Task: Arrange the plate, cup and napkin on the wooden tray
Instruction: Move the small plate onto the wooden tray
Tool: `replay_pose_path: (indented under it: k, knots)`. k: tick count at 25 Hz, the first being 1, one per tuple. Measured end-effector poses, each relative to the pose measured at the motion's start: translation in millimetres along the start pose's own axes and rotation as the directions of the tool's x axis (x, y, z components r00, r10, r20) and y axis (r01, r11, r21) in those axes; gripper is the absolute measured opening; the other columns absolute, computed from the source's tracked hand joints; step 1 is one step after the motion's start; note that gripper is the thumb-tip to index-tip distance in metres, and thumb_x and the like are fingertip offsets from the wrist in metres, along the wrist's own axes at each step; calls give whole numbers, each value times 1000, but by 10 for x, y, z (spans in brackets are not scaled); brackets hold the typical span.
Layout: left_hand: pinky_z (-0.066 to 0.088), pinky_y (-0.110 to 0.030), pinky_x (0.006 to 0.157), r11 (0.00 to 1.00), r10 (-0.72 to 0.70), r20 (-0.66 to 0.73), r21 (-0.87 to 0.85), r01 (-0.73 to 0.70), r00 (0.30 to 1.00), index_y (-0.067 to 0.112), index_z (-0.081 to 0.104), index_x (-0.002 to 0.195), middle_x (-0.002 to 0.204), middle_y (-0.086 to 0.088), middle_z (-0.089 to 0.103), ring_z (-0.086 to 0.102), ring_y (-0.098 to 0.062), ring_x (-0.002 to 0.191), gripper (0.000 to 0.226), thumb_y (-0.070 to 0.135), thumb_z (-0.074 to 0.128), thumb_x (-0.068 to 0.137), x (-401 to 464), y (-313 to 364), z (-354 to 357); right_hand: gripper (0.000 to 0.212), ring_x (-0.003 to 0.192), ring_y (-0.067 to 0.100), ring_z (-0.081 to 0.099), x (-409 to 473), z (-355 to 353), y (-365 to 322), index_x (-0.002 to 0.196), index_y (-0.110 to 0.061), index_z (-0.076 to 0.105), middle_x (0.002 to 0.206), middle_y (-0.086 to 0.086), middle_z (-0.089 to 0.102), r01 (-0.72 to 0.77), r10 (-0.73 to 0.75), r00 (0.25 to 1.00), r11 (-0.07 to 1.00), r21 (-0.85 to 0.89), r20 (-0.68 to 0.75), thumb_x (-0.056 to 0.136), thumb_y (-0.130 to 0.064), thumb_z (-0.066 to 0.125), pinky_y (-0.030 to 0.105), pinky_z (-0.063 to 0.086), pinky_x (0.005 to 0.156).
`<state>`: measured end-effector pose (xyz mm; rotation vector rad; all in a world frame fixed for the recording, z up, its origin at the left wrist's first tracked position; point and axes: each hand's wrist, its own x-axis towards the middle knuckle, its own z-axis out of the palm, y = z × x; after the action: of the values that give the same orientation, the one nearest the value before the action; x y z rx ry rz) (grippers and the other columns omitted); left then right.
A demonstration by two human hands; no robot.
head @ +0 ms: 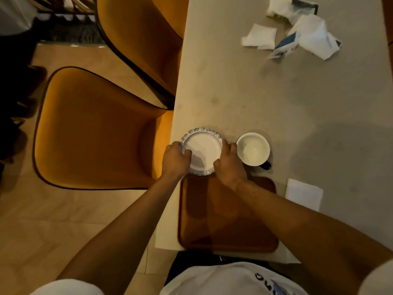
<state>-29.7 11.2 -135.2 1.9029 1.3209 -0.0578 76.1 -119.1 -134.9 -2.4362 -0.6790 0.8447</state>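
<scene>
Just beyond the tray's far edge, the left hand (pixel 175 159) and right hand (pixel 228 165) clasp the plate (pixel 202 151) by opposite rims. Nothing sits on the tray (pixel 227 220) yet; cup (pixel 253 149) and napkin (pixel 304 194) wait on the worktop (pixel 297 107).

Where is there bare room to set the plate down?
The wooden tray is bare apart from the forearms crossing it. The table between the cup and the crumpled papers is also free. It is crowded at the tray's far edge: both hands grip the plate, cup alongside.
</scene>
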Motion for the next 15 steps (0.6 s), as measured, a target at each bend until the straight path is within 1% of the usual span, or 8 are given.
replay_pose_path:
  k: [2,3,5,6,8,9,11,15]
  knots:
    - [57,-44,83,997,-13,-19,-74,11,1000,6,58,127,115,-14,68,65,-30,98,37,26,57,95,-184,-110,-85,64,128,35,46,-145,-47,121,150,-15,25,148,16,32,70,-70,997,997,-13,19,92,-3,49,38,42,104]
    - [59,-45,77,995,-21,-23,-97,19,1000,7,61,124,107,-11,71,68,-27,91,33,26,57,96,-311,-185,-111,65,133,30,43,-237,-67,182,150,-18,26,152,12,29,95,-95,995,995,-2,32,92,-2,50,34,37,109]
    - [60,-43,70,994,-28,-37,-102,25,999,10,66,117,94,-9,74,70,-23,80,25,23,57,97,-565,-364,-122,66,137,23,39,-421,-59,321,150,-23,30,153,5,29,110,-118,991,988,108,69,93,-2,52,28,29,114]
    - [60,-43,69,995,-31,-41,-96,27,999,12,67,115,91,-8,75,70,-22,77,22,22,58,97,-679,-453,-107,66,136,23,41,-510,-28,397,150,-25,32,153,2,30,99,-116,988,982,159,99,92,-2,53,32,30,116]
    - [61,-42,67,995,-51,-29,-90,48,998,15,69,112,89,-7,75,70,-20,73,20,21,59,96,-859,-578,-52,66,129,26,49,-664,58,522,149,-26,34,152,0,32,67,-95,985,980,187,146,92,-3,56,43,39,113]
    - [61,-43,68,993,-70,-23,-93,68,997,16,69,112,90,-7,75,70,-20,73,20,21,60,96,-910,-616,-18,66,129,25,49,-715,98,576,149,-26,35,152,-1,32,55,-85,984,981,186,155,92,-3,57,45,41,111]
    - [62,-44,71,989,-110,-20,-99,108,994,17,70,113,93,-6,76,71,-21,76,21,21,60,95,-976,-673,37,65,130,23,48,-779,163,656,149,-25,35,152,-1,34,51,-80,983,983,175,163,92,-4,58,44,42,109]
    - [61,-44,74,988,-135,-32,-75,133,990,15,73,112,97,-8,76,71,-26,77,23,16,61,93,-993,-735,93,63,119,25,56,-813,211,702,148,-23,35,148,0,35,29,-61,980,986,167,188,92,-6,57,44,46,106]
